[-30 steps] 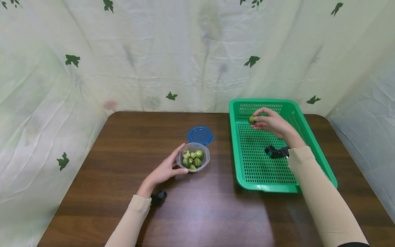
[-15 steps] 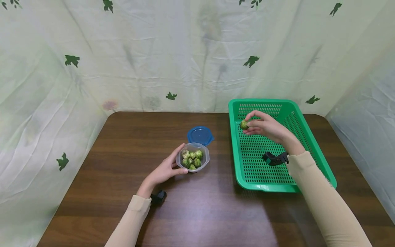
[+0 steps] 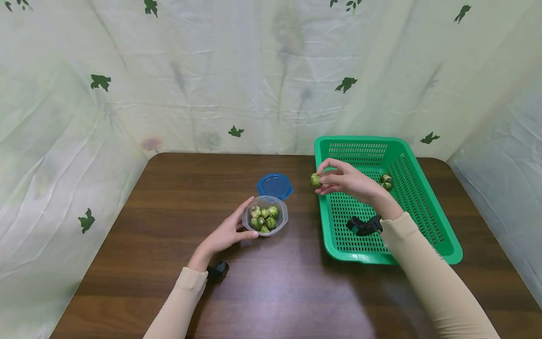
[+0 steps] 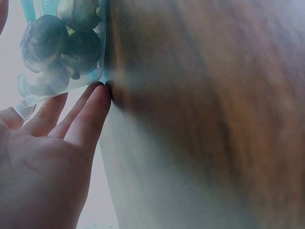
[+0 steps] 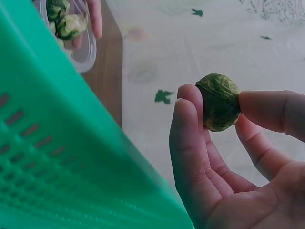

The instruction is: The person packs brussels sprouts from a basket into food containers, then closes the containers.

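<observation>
My right hand [image 3: 349,181] pinches a Brussels sprout [image 3: 315,181] between thumb and fingertips, over the left rim of the green basket [image 3: 338,256]. In the right wrist view the sprout [image 5: 219,102] shows up close, dark green and round. At the table's middle, my left hand [image 3: 226,233] grips a small clear plastic container [image 3: 284,217] from its left side, thumb in front and fingers behind. Several Brussels sprouts [image 3: 270,222] lie in that container. The left wrist view shows fingers [image 4: 90,117] against the container's lower wall, with sprouts [image 4: 45,43] visible through it.
A blue lid [image 3: 275,186] lies flat just behind the container. More Brussels sprouts [image 3: 386,179] sit by the basket's right wall, partly hidden by the right arm. The brown wooden table [image 3: 190,183] ends at a pale curtain [image 3: 190,84] behind.
My right hand has moved left with the Brussels sprout, from inside the basket to above its left rim. Sprouts by the basket's right wall have come into view. The left hand stays put.
</observation>
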### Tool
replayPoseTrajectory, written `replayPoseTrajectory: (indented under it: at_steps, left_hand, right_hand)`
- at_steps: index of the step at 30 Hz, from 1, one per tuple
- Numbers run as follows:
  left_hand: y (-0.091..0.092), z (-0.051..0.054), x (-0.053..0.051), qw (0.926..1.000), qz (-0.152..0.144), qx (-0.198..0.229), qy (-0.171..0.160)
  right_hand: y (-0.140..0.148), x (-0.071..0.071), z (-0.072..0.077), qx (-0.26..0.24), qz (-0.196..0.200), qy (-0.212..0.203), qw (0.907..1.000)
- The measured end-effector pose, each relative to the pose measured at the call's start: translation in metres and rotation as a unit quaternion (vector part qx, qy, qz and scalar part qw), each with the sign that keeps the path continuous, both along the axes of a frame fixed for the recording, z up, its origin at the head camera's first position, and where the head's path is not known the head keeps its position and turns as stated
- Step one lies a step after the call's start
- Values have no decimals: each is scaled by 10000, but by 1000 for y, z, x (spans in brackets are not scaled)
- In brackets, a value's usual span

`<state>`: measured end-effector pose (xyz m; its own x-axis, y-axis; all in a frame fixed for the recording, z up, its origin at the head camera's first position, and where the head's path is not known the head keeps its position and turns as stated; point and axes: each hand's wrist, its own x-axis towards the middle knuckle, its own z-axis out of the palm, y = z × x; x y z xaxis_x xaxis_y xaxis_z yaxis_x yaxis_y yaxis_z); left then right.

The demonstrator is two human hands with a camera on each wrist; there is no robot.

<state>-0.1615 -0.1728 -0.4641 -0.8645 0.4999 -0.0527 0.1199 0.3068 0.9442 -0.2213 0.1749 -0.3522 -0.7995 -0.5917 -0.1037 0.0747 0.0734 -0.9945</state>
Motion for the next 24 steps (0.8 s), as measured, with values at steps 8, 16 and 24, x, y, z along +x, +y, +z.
replayPoseTrajectory:
  at_steps: [8,16,24]
  left_hand:
    - [0,0,0,10000,-2,32,-28]
    - [0,0,0,10000,-19,33,-29]
    - [0,0,0,10000,-12,85,-44]
  right_hand:
    - [-23,5,1,20,199,1,9998]
    - [-48,5,-4,109,574,103,9982]
    - [-71,6,-9,348,770,80,9964]
